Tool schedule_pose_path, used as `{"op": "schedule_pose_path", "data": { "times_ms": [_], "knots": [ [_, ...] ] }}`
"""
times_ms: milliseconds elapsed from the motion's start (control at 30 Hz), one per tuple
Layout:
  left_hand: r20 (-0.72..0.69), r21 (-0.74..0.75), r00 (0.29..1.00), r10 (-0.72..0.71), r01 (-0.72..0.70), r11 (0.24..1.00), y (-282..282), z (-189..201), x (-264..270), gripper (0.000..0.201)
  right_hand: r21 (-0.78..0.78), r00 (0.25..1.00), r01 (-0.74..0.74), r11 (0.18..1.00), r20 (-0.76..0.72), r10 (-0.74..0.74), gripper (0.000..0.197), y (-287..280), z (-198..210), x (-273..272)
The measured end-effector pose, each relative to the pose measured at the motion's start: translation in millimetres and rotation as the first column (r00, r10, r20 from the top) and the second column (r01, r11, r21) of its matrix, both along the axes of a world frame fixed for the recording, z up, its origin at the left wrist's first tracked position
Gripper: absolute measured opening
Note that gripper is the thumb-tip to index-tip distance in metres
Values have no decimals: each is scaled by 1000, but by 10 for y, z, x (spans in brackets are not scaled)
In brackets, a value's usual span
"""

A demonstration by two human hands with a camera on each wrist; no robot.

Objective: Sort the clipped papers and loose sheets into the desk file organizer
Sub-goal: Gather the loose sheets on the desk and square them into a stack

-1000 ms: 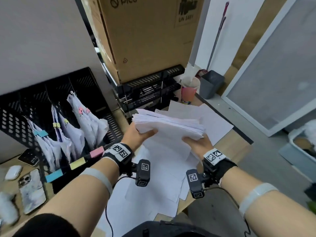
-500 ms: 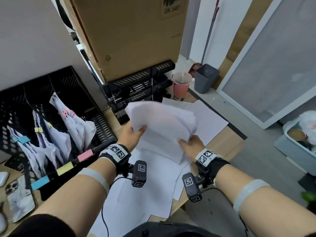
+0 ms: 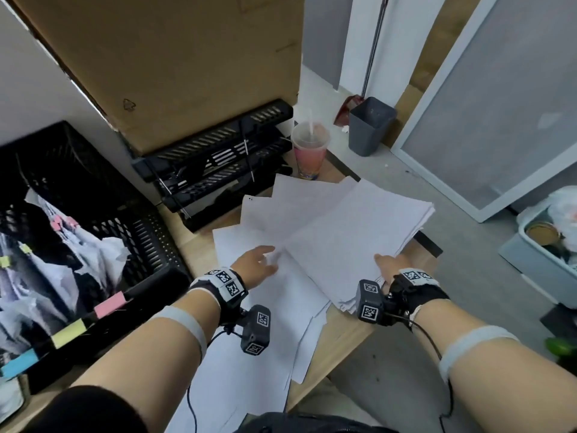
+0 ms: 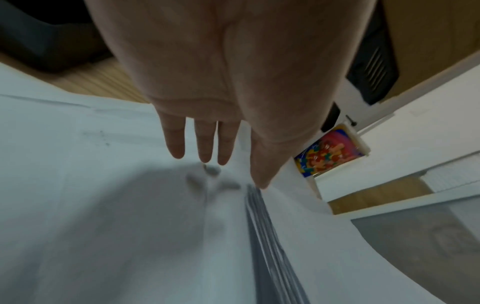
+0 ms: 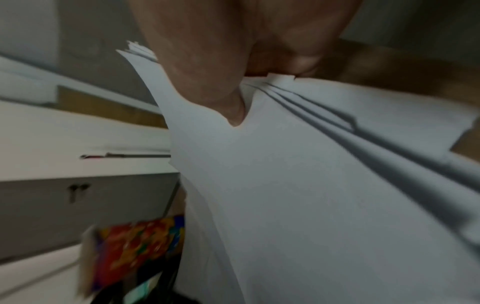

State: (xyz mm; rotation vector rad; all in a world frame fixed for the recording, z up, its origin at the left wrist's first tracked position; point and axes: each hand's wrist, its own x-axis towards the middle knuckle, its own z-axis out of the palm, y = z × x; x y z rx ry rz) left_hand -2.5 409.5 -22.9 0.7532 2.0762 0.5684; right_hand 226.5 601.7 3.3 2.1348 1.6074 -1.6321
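Observation:
A thick stack of loose white sheets (image 3: 352, 242) lies flat over the desk's right side, and my right hand (image 3: 388, 267) grips its near edge, thumb on top (image 5: 228, 107). My left hand (image 3: 257, 264) hovers open beside the stack's left corner, fingers straight (image 4: 205, 144) above the scattered sheets (image 3: 249, 354) on the desk. The black upright file organizer (image 3: 103, 232) stands at the left, its slots holding clipped paper bundles (image 3: 78, 245) and its front marked with pink, yellow and blue labels.
A stacked black letter tray (image 3: 218, 157) sits behind the papers under a big cardboard box (image 3: 175, 64). A pink drink cup with a straw (image 3: 310, 151) stands at the desk's far corner. The desk edge (image 3: 343, 348) runs just right of my right hand; floor and a grey bin (image 3: 370, 126) lie beyond.
The stack, held up in both hands a second ago, has come down flat toward the right. My left hand has let go of it and opened; my right hand still holds it.

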Motion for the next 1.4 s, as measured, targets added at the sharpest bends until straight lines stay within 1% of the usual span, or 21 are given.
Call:
{"op": "schedule_pose_path", "data": {
  "times_ms": [67, 100, 167, 233, 300, 367, 467, 533, 600, 733, 833, 933, 1033, 1100, 1133, 1200, 1267, 1333, 1367, 1400],
  "knots": [
    [-54, -79, 997, -60, 56, 995, -11, -96, 23, 52, -56, 999, -24, 998, 25, 26, 47, 47, -25, -14],
    [-85, -89, 994, -70, 62, 994, -13, -125, 25, 49, -68, 997, -43, 997, 54, 47, 45, 73, -24, -25],
    [-130, -91, 988, -85, 74, 993, -8, -158, 7, 44, -64, 992, -69, 996, 98, 75, 34, 126, 2, -54],
    [-140, -90, 986, -93, 80, 993, 5, -161, -21, 41, -54, 991, -74, 996, 112, 79, 25, 180, 33, -114],
    [-128, -73, 990, -55, 46, 996, 9, -180, -59, 41, -53, 988, -108, 993, 104, 113, 21, 182, 23, -195],
    [-109, -65, 994, -10, 3, 998, 1, -194, -74, 43, -12, 987, -124, 992, 102, 124, 37, 178, -38, -266],
    [-84, -69, 995, 55, -61, 996, 8, -235, -88, 49, 52, 991, -45, 998, 130, 38, 55, 151, -106, -273],
    [-68, -80, 994, 81, -86, 993, 28, -244, -95, 55, 43, 987, 12, 999, 157, -19, 58, 108, -100, -245],
    [-51, -98, 994, 96, -101, 990, 56, -238, -115, 60, 40, 987, 48, 998, 151, -53, 61, 61, -88, -246],
    [-38, -113, 986, 162, -165, 980, 56, -218, -170, 60, 34, 983, 67, 997, 168, -72, 66, -13, -81, -260],
    [-1, -117, 961, 275, -273, 955, 18, -200, -221, 57, 8, 973, 18, 1000, 231, -19, 60, -30, -27, -212],
    [94, -86, 925, 368, -360, 929, -22, -173, -245, 52, -12, 962, -78, 997, 263, 79, 58, -73, -52, -163],
    [161, -55, 904, 396, -393, 918, -77, -166, -234, 61, -75, 953, -204, 976, 212, 216, 48, -240, -134, -185],
    [185, -37, 899, 396, -396, 917, -121, -151, -221, 62, -128, 926, -329, 935, 150, 347, 46, -429, -201, -241],
    [158, -33, 914, 373, -373, 927, -149, -149, -220, 61, -141, 906, -387, 911, 125, 404, 47, -537, -223, -286],
    [29, -66, 959, 283, -281, 957, -231, -159, -243, 65, -132, 885, -438, 889, 114, 452, 48, -734, -284, -363],
    [-101, -130, 975, 198, -210, 969, -337, -189, -276, 72, -138, 892, -416, 899, 130, 433, 40, -912, -327, -417],
    [-133, -178, 975, 179, -201, 963, -432, -202, -290, 79, -133, 901, -376, 917, 177, 396, 23, -1065, -308, -455],
    [-124, -195, 975, 183, -204, 959, -467, -210, -291, 82, -122, 902, -367, 922, 197, 384, 21, -1130, -296, -470],
    [-107, -204, 975, 194, -213, 956, -492, -222, -297, 84, -109, 899, -372, 922, 206, 387, 24, -1182, -291, -485]
  ]
}}
